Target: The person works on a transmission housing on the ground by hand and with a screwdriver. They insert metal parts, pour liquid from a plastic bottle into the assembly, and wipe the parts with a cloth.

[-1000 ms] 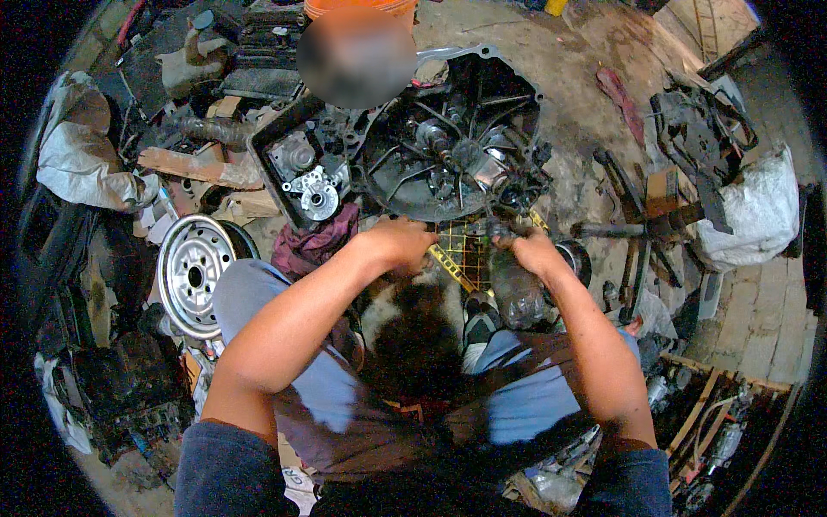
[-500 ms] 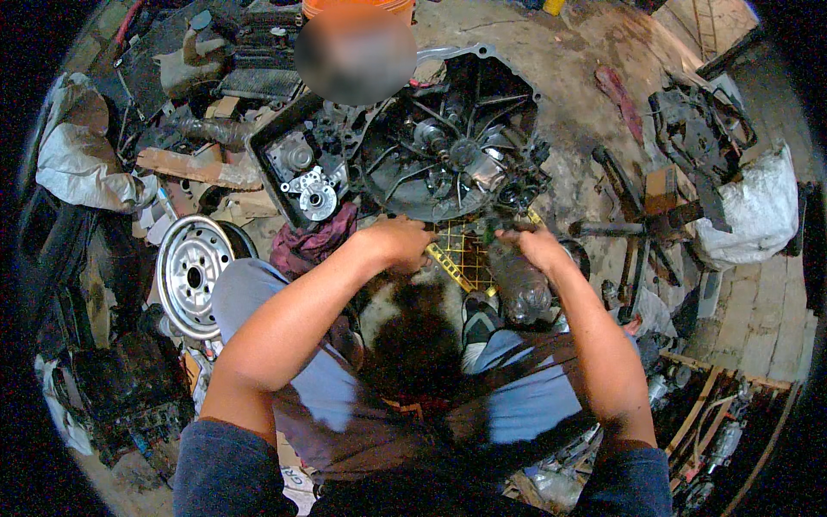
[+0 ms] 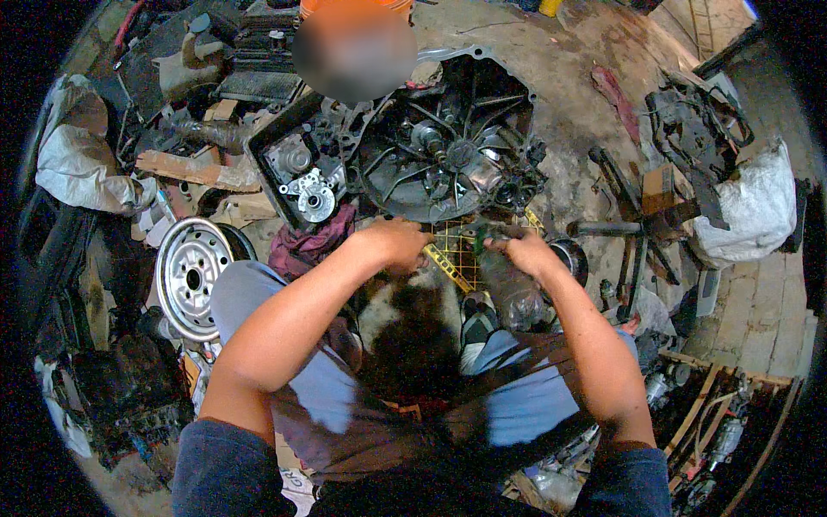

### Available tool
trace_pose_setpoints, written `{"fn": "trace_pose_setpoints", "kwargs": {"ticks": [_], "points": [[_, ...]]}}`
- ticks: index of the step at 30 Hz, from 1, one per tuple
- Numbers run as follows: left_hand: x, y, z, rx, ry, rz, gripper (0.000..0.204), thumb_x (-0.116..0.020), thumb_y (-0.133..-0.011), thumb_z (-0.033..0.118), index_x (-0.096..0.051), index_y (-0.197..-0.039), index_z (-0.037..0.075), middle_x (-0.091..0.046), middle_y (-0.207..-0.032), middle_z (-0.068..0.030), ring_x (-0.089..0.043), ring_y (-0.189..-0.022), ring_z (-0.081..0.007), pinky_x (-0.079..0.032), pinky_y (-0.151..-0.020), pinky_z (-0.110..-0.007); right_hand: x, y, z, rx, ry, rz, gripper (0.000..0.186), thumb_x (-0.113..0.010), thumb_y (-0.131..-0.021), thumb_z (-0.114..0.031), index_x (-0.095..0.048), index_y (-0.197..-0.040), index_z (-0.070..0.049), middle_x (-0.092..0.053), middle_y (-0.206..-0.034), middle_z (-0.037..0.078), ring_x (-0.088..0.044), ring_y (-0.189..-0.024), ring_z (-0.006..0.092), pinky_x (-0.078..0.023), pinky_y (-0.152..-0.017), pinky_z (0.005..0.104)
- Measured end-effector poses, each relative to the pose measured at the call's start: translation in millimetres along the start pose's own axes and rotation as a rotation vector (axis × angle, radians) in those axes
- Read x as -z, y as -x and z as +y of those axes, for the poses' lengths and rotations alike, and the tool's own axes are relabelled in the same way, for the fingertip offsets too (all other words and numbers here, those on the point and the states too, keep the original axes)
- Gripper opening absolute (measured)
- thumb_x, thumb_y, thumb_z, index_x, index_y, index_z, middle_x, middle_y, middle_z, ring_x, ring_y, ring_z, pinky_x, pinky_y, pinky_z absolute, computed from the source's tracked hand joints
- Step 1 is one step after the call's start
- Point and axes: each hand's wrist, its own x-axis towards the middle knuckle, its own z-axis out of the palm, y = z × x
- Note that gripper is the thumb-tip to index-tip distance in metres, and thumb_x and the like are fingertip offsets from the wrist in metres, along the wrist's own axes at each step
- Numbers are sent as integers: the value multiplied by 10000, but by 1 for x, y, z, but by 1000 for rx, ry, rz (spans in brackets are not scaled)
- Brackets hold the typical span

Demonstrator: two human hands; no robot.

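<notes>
A large dark bell-shaped gearbox housing (image 3: pixel 413 200), ribbed inside and with shafts showing, lies in front of me. Below its near edge is a yellow plastic crate (image 3: pixel 448 269). My left hand (image 3: pixel 401 245) is closed beside the crate's left part, its fingertips hidden near the housing's lower edge. My right hand (image 3: pixel 527 253) is curled over a clear, dirty plastic bottle (image 3: pixel 522 303) that has green near its top end. The bottle lies tilted, base toward me, beside the crate's right side. How firmly the fingers grip it is hard to see.
Left of the housing, a black tray (image 3: pixel 274 185) holds metal castings (image 3: pixel 314 200). A dark red cloth (image 3: pixel 310 243) and a silver wheel rim (image 3: pixel 194 277) lie nearer me. An orange bucket (image 3: pixel 388 10) stands beyond. Metal parts (image 3: pixel 620 226) and a white sack (image 3: pixel 758 211) are at right.
My right hand has shifted slightly left and toward me, and the bottle has moved slightly with it. My left hand stays in nearly the same place.
</notes>
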Motion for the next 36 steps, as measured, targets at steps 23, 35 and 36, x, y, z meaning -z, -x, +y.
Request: {"fn": "trace_pose_setpoints", "kwargs": {"ticks": [23, 35, 36], "points": [[4, 9, 8, 33, -11, -86, 612, -586, -902, 487, -475, -1425, 190, -541, -1364, -170, -525, -1238, -415, -435, -1036, -525, -3, -1, -23, 0, -5, 107, 651, -757, -818, -343, -566, -1340, -4, -649, -1233, 199, -615, -1128, 269, -446, -998, 360], [3, 13, 7, 38, -12, -62, 599, -595, -898, 471, -489, -1405, 170, -556, -1350, -157, -545, -1220, -406, -446, -1011, -554, 3, -7, -31, 40, -10, 138, 592, -742, -823, -299, -592, -1322, -18, -672, -1187, 192, -633, -1046, 250, -473, -947, 356], [5, 11, 9, 53, -1, -85, 597, -595, -898, 469, -490, -1404, 169, -556, -1350, -154, -544, -1222, -404, -445, -1011, -557, 2, -5, -28, 73, 39, 136, 589, -739, -826, -296, -591, -1323, -16, -676, -1179, 191, -636, -1041, 248, -475, -945, 357]]}}
